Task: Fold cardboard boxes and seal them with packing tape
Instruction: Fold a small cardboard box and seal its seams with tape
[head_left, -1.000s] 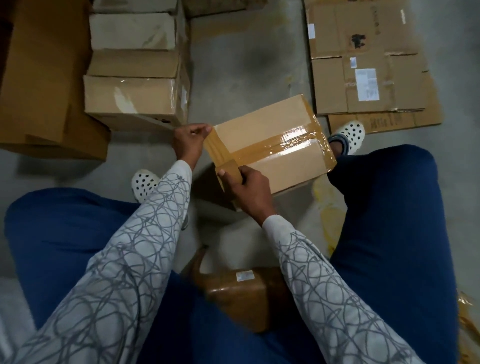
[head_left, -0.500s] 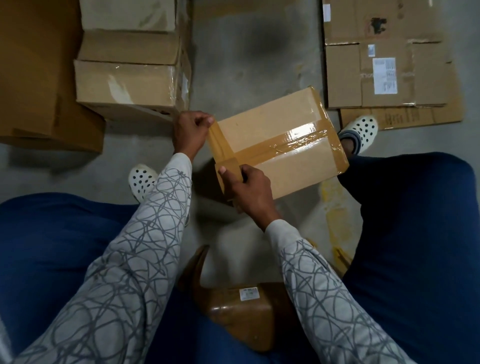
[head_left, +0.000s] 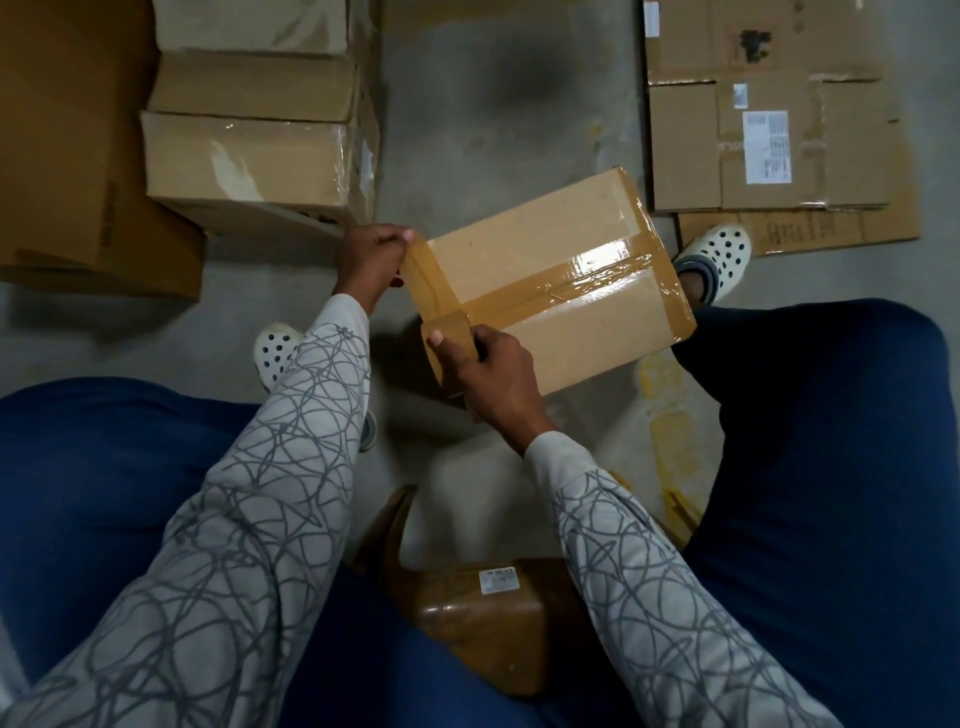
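Note:
A closed cardboard box (head_left: 571, 244) is held above the floor between my knees, with a glossy brown tape band across its top. My left hand (head_left: 371, 260) pinches the end of a tape strip (head_left: 428, 280) at the box's far left corner. My right hand (head_left: 491, 374) grips the brown tape roll (head_left: 447, 340) against the near left edge. The strip runs along that left edge between my two hands. The roll is mostly hidden by my fingers.
Stacked taped boxes (head_left: 249, 156) and a large brown carton (head_left: 67, 156) stand at the left. Flattened cardboard (head_left: 769, 130) lies on the floor at the right. A brown wrapped parcel (head_left: 483, 618) rests between my thighs. My feet in white clogs (head_left: 719, 249) flank the box.
Both hands keep their hold at the box's left edge. The box has turned slightly and its right end sits a little lower in view.

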